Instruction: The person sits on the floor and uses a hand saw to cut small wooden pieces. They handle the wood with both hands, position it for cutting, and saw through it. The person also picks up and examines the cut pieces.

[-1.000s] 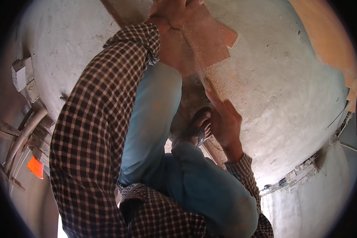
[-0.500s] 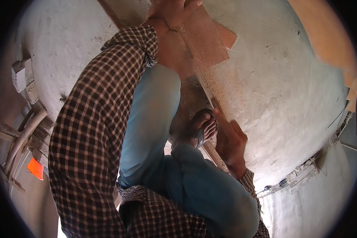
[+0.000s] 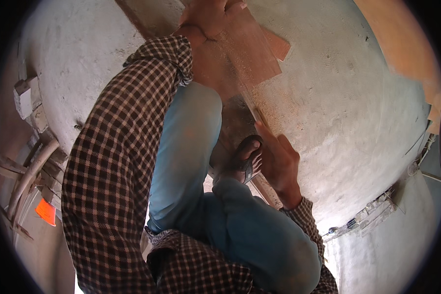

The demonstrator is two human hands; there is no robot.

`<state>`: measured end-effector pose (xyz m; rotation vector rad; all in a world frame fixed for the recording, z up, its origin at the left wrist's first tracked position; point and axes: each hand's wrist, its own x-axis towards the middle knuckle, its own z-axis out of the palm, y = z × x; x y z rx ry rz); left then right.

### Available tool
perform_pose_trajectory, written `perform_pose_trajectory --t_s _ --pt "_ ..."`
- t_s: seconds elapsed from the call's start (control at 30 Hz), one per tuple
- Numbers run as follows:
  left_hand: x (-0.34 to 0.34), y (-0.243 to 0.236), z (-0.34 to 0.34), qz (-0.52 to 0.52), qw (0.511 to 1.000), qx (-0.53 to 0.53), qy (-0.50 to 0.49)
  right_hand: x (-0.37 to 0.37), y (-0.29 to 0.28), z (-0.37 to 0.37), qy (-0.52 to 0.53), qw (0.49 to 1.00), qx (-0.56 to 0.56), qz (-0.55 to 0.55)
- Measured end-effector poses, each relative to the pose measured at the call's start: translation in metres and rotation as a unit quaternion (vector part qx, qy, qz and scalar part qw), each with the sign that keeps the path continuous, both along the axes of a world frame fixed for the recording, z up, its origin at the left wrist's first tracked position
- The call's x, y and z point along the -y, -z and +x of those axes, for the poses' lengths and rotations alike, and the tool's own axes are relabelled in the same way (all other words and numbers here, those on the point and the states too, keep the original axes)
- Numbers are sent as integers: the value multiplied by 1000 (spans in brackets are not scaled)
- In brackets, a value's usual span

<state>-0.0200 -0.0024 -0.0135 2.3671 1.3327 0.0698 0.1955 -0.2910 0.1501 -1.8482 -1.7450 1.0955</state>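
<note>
Two bare hands are down on one flat reddish-brown wooden board (image 3: 240,59) lying on the grey concrete floor (image 3: 338,112). Left hand (image 3: 208,14) presses flat on the board's far end, fingers spread, gripping nothing. Right hand (image 3: 279,164) sits at the board's near edge, fingers stretched out along it, loose, beside a foot in a dark sandal (image 3: 245,161) planted on the wood. Checked sleeves, blue trousers, crouching low.

At twelve o'clock the left hand (image 3: 208,14) presses flat on a reddish wooden board (image 3: 240,59); the right hand (image 3: 278,161) rests beside a sandalled foot (image 3: 245,161) near centre.
</note>
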Motion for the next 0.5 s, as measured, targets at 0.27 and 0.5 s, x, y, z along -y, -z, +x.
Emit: perform_pose_trajectory --t_s 0.27,0.5 --pt "-10 -13 7 127 987 89 36 -17 -2 1 19 999 -35 13" --pt "-8 -8 4 58 993 40 -97 -22 21 -22 26 999 -43 7"
